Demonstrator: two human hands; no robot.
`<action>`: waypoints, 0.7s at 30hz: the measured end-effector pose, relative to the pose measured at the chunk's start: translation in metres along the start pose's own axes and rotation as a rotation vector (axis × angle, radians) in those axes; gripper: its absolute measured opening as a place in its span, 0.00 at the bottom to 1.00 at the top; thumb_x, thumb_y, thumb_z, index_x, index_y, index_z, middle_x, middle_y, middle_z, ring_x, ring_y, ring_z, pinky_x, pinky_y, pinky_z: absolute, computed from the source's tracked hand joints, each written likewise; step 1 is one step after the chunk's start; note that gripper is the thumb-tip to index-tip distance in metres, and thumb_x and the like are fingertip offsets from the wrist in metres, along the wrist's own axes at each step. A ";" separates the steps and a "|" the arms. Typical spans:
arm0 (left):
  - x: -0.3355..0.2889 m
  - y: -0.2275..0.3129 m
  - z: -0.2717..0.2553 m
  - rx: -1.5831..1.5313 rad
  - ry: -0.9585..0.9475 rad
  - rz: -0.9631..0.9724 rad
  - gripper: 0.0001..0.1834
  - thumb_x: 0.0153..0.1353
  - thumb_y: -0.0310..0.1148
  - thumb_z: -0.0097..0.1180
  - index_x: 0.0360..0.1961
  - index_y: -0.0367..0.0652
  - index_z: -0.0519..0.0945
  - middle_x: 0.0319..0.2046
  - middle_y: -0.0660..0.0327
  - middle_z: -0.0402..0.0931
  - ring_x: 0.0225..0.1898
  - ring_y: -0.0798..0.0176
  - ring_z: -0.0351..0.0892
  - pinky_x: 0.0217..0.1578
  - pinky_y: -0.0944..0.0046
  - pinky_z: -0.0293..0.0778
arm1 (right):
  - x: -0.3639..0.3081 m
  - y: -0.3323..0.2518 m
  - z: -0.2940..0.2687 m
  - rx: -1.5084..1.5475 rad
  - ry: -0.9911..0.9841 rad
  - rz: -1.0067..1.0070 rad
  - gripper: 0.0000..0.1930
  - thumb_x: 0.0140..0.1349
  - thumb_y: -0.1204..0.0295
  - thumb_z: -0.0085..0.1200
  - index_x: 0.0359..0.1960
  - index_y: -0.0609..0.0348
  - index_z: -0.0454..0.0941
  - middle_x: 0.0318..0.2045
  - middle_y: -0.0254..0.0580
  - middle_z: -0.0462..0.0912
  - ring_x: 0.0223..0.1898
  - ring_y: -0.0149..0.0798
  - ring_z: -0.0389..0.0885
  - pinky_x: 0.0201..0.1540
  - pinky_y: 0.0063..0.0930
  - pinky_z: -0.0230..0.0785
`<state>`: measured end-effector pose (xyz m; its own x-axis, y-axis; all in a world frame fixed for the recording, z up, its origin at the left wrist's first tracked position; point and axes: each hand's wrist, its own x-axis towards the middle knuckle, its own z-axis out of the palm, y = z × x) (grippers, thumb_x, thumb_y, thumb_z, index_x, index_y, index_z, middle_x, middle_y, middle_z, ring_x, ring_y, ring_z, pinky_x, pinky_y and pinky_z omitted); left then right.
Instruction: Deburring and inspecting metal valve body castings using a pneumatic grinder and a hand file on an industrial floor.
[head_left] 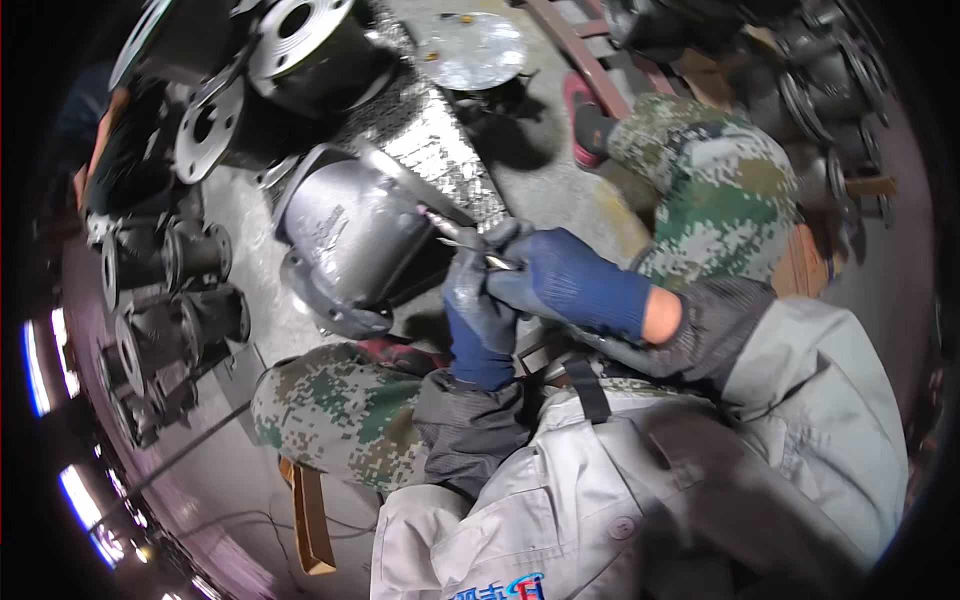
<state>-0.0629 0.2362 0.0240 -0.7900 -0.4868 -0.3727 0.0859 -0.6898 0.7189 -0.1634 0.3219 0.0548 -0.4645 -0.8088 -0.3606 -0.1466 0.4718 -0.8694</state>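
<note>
Beside one grey valve casting (345, 235), two gloved hands, left hand (478, 318) and right hand (560, 280), fingers closed round one slim tool (455, 232).

Grey concrete floor (560, 170), grey cast valve body (345, 235), black flanged valves (175, 300), round metal disc (475, 50)

Left hand (478, 315): gloved in blue, fingers curled shut, raised upright from the forearm.
Right hand (560, 280): gloved in blue, closed, pressed against the left.
</note>
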 end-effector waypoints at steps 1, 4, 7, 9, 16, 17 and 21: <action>0.000 -0.001 0.001 0.032 0.003 0.075 0.26 0.72 0.46 0.39 0.47 0.27 0.74 0.44 0.48 0.78 0.44 0.60 0.79 0.49 0.62 0.74 | -0.003 0.000 0.000 -0.001 -0.027 0.007 0.15 0.54 0.61 0.58 0.30 0.63 0.81 0.22 0.54 0.80 0.26 0.47 0.82 0.33 0.36 0.73; -0.008 0.011 0.003 0.139 0.055 0.136 0.24 0.72 0.44 0.40 0.45 0.28 0.75 0.43 0.49 0.79 0.42 0.60 0.79 0.47 0.62 0.74 | -0.008 0.002 0.019 0.076 -0.040 -0.022 0.16 0.54 0.62 0.57 0.35 0.64 0.80 0.25 0.57 0.81 0.30 0.52 0.83 0.35 0.38 0.74; -0.020 0.020 -0.012 0.242 0.167 0.222 0.22 0.73 0.41 0.40 0.43 0.29 0.76 0.41 0.49 0.80 0.42 0.61 0.79 0.46 0.63 0.74 | -0.006 0.001 0.039 0.230 -0.100 -0.073 0.16 0.55 0.64 0.58 0.39 0.65 0.79 0.28 0.57 0.82 0.32 0.50 0.84 0.35 0.34 0.74; -0.028 0.016 -0.030 0.235 0.263 0.228 0.23 0.73 0.42 0.39 0.42 0.29 0.76 0.41 0.48 0.80 0.41 0.62 0.79 0.45 0.64 0.74 | -0.001 -0.007 0.049 0.234 -0.216 0.010 0.16 0.56 0.64 0.58 0.39 0.65 0.80 0.27 0.57 0.82 0.31 0.48 0.83 0.34 0.34 0.73; -0.050 0.007 -0.073 0.022 0.396 0.254 0.25 0.70 0.44 0.43 0.47 0.27 0.74 0.42 0.45 0.79 0.41 0.59 0.79 0.42 0.63 0.76 | 0.008 -0.015 0.089 0.217 -0.275 -0.140 0.19 0.60 0.59 0.52 0.34 0.67 0.80 0.24 0.55 0.81 0.26 0.45 0.82 0.32 0.37 0.73; -0.055 0.015 -0.066 0.283 0.342 0.341 0.25 0.71 0.44 0.40 0.49 0.28 0.73 0.43 0.48 0.78 0.42 0.60 0.78 0.44 0.63 0.75 | 0.013 -0.017 0.089 0.265 -0.349 -0.063 0.18 0.60 0.60 0.51 0.34 0.67 0.80 0.23 0.52 0.81 0.26 0.43 0.82 0.32 0.37 0.73; -0.055 0.038 -0.073 0.179 0.280 0.331 0.27 0.71 0.46 0.38 0.52 0.29 0.72 0.45 0.52 0.76 0.46 0.61 0.76 0.47 0.63 0.73 | 0.035 -0.037 0.098 0.372 -0.389 -0.016 0.13 0.62 0.65 0.51 0.36 0.65 0.78 0.18 0.34 0.76 0.18 0.24 0.72 0.21 0.23 0.65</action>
<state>0.0281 0.1979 0.0291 -0.5413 -0.8079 -0.2331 0.1796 -0.3819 0.9066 -0.0885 0.2411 0.0412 -0.0965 -0.9184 -0.3836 0.2016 0.3594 -0.9112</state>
